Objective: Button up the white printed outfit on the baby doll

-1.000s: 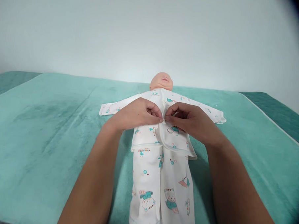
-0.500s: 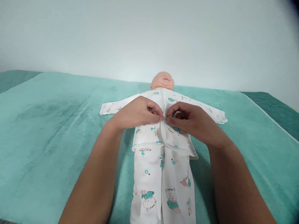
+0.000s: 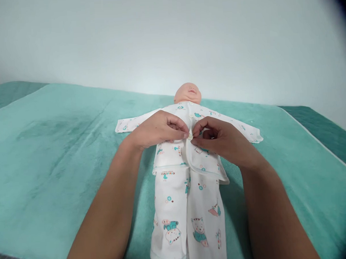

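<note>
I'm pinching the doll's (image 3: 188, 93) shirt (image 3: 174, 158) left of the button (image 3: 190, 136) with my left fingers (image 3: 176, 134), my right fingers (image 3: 203, 143) curling right of it, whether pinching I can't tell.

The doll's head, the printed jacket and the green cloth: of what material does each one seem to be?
Doll's head: probably vinyl or soft plastic, smooth with slight sheen. Printed jacket: matte, likely cotton knit, with soft folds. Green cloth: perhaps fleece or plush, its surface showing darker brushed patches.
</note>
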{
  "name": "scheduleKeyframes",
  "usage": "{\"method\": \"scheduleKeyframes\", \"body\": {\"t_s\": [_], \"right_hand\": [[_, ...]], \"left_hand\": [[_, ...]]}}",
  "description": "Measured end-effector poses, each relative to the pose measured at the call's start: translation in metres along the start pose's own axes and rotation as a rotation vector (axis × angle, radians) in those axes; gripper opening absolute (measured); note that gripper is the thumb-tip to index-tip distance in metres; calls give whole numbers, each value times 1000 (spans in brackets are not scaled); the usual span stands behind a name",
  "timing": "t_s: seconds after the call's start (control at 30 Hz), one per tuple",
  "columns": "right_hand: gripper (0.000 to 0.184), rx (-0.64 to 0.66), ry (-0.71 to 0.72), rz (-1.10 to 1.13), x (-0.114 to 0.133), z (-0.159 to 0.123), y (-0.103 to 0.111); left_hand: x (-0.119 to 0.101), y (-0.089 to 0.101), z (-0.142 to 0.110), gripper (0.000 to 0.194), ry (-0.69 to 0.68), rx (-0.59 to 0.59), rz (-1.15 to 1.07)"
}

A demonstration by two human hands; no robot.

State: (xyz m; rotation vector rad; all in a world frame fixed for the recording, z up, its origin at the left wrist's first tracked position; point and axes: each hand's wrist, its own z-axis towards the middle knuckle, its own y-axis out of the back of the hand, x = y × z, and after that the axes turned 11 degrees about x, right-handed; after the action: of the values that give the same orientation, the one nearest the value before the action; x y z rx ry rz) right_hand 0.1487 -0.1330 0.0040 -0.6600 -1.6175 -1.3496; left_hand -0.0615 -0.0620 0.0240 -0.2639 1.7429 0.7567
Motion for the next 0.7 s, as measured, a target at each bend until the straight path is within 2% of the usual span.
{"method": "scheduleKeyframes", "body": {"t_s": [0.23, 0.43, 0.7], "right_hand": [[11, -21, -10, 15, 1, 0, -1], [14, -19, -12, 78, 0, 1, -2], [20, 1, 29, 173, 0, 3, -3]], "left_hand": [[-1, 1, 0, 12, -6, 53, -12], [-1, -3, 2, 14, -78, -23, -42], [0, -6, 5, 14, -90, -67, -51]]}}
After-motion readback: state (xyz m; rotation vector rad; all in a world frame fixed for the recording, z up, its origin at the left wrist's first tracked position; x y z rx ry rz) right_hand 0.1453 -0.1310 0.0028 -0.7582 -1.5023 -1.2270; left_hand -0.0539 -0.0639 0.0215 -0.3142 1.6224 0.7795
